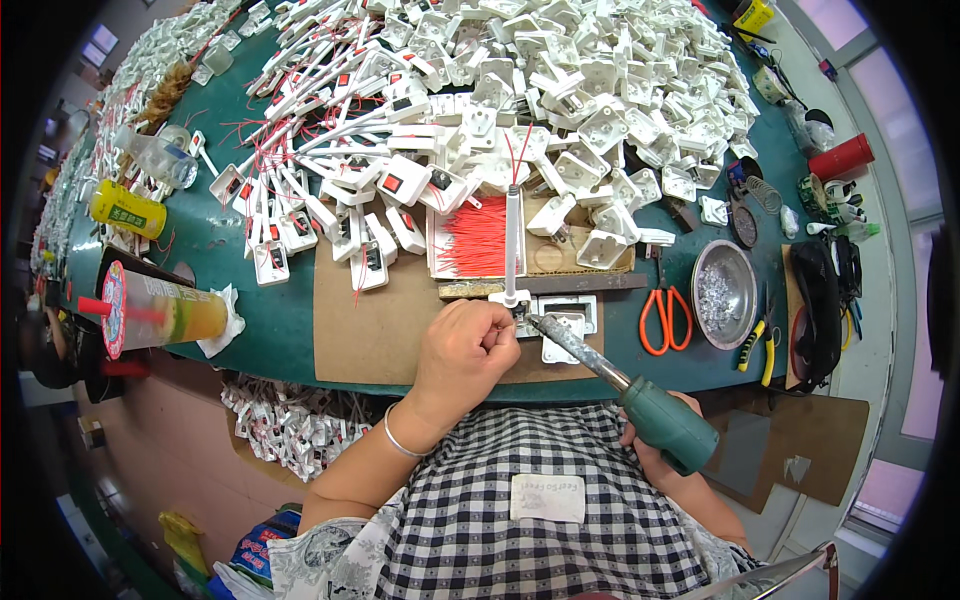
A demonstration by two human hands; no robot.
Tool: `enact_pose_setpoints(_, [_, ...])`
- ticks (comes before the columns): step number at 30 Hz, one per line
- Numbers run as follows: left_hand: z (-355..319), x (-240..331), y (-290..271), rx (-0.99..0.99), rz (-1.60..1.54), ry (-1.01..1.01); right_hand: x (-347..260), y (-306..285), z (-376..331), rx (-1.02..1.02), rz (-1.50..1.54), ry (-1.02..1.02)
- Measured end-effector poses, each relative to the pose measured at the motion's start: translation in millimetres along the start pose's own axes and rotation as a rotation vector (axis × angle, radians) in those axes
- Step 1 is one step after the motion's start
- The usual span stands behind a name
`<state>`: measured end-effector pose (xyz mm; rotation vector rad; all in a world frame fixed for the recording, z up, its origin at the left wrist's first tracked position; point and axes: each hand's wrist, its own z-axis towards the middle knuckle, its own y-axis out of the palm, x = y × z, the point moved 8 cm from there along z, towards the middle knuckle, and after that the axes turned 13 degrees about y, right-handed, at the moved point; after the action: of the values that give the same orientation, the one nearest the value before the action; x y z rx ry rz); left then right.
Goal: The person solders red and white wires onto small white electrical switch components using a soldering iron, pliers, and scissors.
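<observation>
My left hand (465, 345) is closed, fingertips pressed together beside the base of a white plastic stem (512, 240) that stands upright with red wires out of its top. Whatever those fingers pinch is hidden. My right hand (683, 405), mostly behind the tool, grips a soldering gun (665, 422) with a green body. Its grey metal barrel points up and left, with the tip close to the stem's base and my left fingertips. Just right of the tip lie a white plastic cover (563, 340) and a white rectangular frame (580, 312).
White plastic housings (620, 90) are heaped across the back, beside red wires (470, 240). A bar (590, 284) crosses the brown board (365, 335). To the right are orange-handled scissors (652, 320), a metal bowl (725, 346) and pliers (768, 355); leftward, a drink cup (150, 312).
</observation>
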<state>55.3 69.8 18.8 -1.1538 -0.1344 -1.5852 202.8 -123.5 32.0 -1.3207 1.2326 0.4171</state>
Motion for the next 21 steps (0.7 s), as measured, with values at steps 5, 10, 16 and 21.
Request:
enact_pose_setpoints(5, [0,0,-1,0.006,0.007,-0.005,-2,5,-5,-0.096,-0.119,-0.212])
enact_pose_setpoints(10, [0,1,0,0.006,0.008,0.002,4,2,-7,0.005,-0.085,-0.143])
enact_pose_setpoints(16, [0,-1,1,-0.002,0.001,0.000,14,-4,-5,0.044,0.368,0.175])
enact_pose_setpoints(21, [-1,0,0,0.002,0.006,-0.003,10,-3,-9,0.038,0.091,-0.018])
